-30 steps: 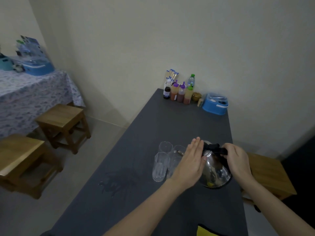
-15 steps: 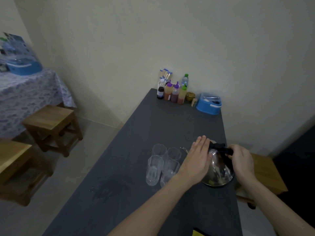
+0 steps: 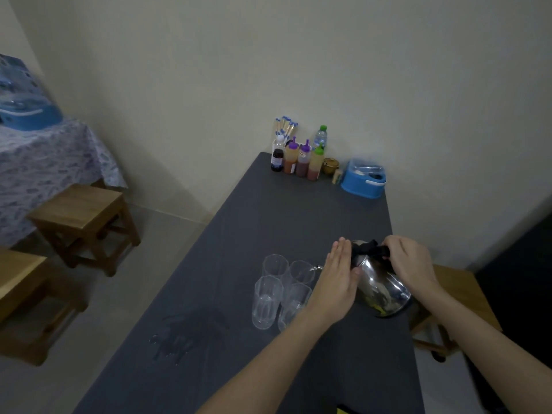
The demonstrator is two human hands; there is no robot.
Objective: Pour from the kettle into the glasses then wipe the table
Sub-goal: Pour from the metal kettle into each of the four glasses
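Head view, left to right from the kettle as landmark. Well left of the kettle (image 3: 380, 283), a wet patch (image 3: 185, 336) lies on the dark surface (image 3: 298, 216). Just left of it stand four clear glasses (image 3: 282, 289), close together and upright. Left hand (image 3: 336, 283) rests flat against the kettle's side, fingers (image 3: 340, 255) extended, clasping nothing. Kettle sits on the surface, polished metal. Right hand (image 3: 410, 264) is clenched round the black handle (image 3: 373, 251). Judgement: rigid, smooth body, likely slippery; hold by the handle. Glasses fragile, easily toppled.
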